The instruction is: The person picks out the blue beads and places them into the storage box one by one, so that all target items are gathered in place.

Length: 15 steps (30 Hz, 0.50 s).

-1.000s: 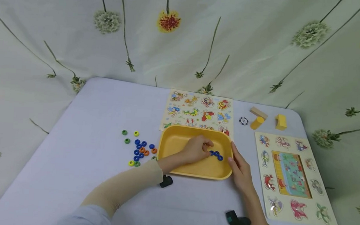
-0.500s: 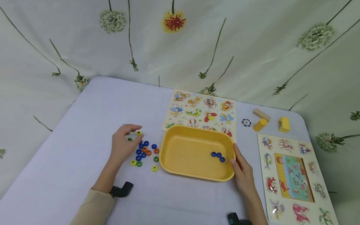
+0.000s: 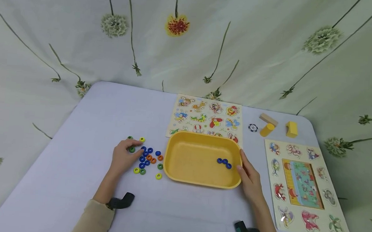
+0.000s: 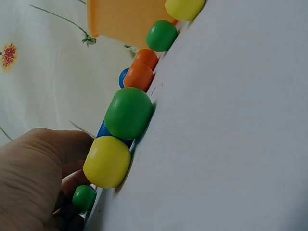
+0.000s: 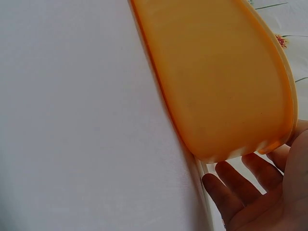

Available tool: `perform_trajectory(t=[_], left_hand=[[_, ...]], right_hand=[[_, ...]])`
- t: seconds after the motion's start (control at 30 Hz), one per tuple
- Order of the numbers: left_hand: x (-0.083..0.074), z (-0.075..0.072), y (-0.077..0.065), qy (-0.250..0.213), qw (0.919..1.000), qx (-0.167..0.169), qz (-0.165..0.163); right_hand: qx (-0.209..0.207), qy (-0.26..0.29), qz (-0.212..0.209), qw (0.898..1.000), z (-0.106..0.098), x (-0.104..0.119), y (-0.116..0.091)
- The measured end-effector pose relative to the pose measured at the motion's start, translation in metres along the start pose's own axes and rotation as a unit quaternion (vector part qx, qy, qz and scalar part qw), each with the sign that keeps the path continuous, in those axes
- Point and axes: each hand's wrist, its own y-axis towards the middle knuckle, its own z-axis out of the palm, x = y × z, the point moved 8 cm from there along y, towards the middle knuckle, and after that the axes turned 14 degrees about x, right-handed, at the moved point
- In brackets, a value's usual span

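Since a second ago, the left hand point(image 3: 122, 158) has left the tray point(image 3: 186, 165) for the loose beads point(image 3: 145, 154) on the tabletop point(image 3: 168, 209). Its thumb and forefinger stand apart beside the blue ones; no bead shows between them. The right hand point(image 3: 250, 180) clasps the tray's right end, thumb over the rim. Three blue beads point(image 3: 225, 161) lie inside, toward that end. The step looks like choosing a bead; the next move seemingly calls for a light pinch that spares its neighbours.
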Motion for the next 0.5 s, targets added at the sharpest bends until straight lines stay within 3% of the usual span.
perform_trajectory(t=[0.17, 0.33, 0.4, 0.5], left_hand=[[-0.001, 0.005, 0.002, 0.033, 0.9993, -0.006, 0.019], [-0.006, -0.002, 0.001, 0.024, 0.9994, -0.025, 0.008], [-0.019, -0.007, 0.000, 0.016, 0.9989, -0.043, 0.010], [-0.056, -0.009, 0.004, -0.005, 0.9986, -0.039, 0.036]], right_hand=[[0.001, 0.002, -0.005, 1.000, 0.000, -0.001, -0.001], [0.007, -0.003, -0.015, 1.000, 0.001, -0.001, -0.001], [0.008, -0.007, -0.021, 1.000, 0.001, 0.000, -0.001], [0.007, -0.008, -0.024, 1.000, 0.000, 0.001, 0.000]])
